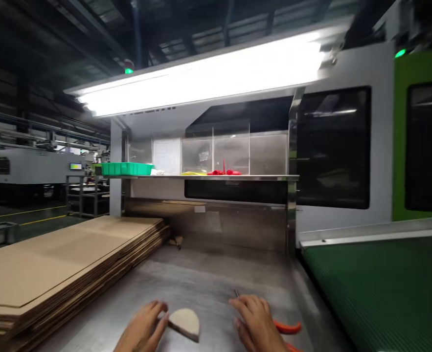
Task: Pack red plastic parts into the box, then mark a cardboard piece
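Note:
On the steel tabletop, near its front, lies a beige half-round piece (185,323) with a flat, thick edge. Just left of it is my left hand (146,325), thumb and fingers curved and apart; whether a fingertip touches the piece I cannot tell. My right hand (254,320) hovers or rests over a hand tool with orange-red handles (288,327), thumb spread from the fingers. A dark metal tip shows beyond its fingers, but the tool's middle is hidden beneath the hand.
A stack of cardboard sheets (76,254) fills the left side. Overhead runs a shelf (204,177) with a green tray (126,169) and red items (223,172), under a bright lamp. To the right is a green conveyor belt (380,288). A small scrap (176,241) lies at the back.

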A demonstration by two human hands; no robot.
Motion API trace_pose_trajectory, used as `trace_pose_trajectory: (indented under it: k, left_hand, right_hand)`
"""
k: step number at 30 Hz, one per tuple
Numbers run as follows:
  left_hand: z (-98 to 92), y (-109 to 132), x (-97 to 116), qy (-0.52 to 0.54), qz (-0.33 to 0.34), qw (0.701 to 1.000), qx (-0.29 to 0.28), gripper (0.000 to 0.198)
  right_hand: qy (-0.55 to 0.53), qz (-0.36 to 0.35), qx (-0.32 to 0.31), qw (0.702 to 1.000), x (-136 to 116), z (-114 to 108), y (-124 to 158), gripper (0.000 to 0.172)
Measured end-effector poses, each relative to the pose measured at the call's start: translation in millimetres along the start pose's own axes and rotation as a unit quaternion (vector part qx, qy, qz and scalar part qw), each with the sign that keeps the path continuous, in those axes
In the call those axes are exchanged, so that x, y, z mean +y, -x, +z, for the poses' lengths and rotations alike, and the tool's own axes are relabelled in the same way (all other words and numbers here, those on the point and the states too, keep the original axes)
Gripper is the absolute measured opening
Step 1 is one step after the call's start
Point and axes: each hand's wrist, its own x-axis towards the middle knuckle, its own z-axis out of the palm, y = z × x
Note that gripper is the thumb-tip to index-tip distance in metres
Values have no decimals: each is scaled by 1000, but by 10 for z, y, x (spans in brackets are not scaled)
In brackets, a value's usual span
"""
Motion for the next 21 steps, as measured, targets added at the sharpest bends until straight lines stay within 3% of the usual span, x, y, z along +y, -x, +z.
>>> trace_pose_trajectory:
  k: [4, 7, 10, 14, 16, 18, 21]
  left_hand:
    - [106, -497, 274, 23, 27, 998, -51, 52]
    - [131, -697, 438, 86, 70, 990, -81, 47]
    - [53, -659, 477, 133, 85, 982, -106, 44]
    - [-58, -529, 455, 131, 122, 955, -237, 53]
    - [-74, -507, 472, 121, 126, 947, -268, 51]
    - [-65, -508, 496, 117, 128, 948, -268, 41]
    - [-22, -524, 505, 125, 131, 958, -224, 37]
  right_hand:
    - [-3, 26, 14, 1000, -55, -88, 97, 40]
    - [26, 66, 5, 997, -153, -231, 105, 40]
    - [71, 121, -22, 990, -214, -420, 85, 32]
    - [135, 180, -88, 970, -212, -612, 28, 27]
    - [149, 198, -132, 960, -199, -668, 17, 30]
    - [146, 201, -174, 953, -184, -741, 27, 34]
    - [119, 185, -235, 947, -127, -941, 65, 49]
